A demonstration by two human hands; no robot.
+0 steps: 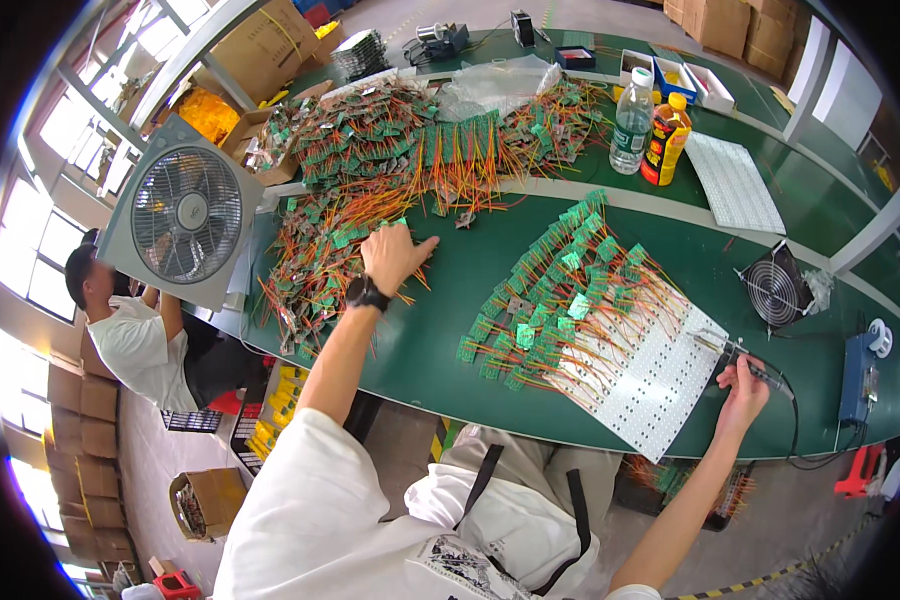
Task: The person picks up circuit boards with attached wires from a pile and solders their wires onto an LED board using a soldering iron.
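My left hand, with a dark watch on its wrist, reaches over a heap of small green circuit boards with orange-red wires. Its thumb sticks out to the side; the other fingertips are partly hidden against the boards. In my right hand is a soldering iron, held at the right edge of a white perforated plate. Rows of wired circuit boards fan out from that plate, their wires lying across it.
Larger heaps of wired boards lie at the back. A box fan stands left, near a seated person. On the right are two bottles, a second white plate, a small fan and a blue soldering station.
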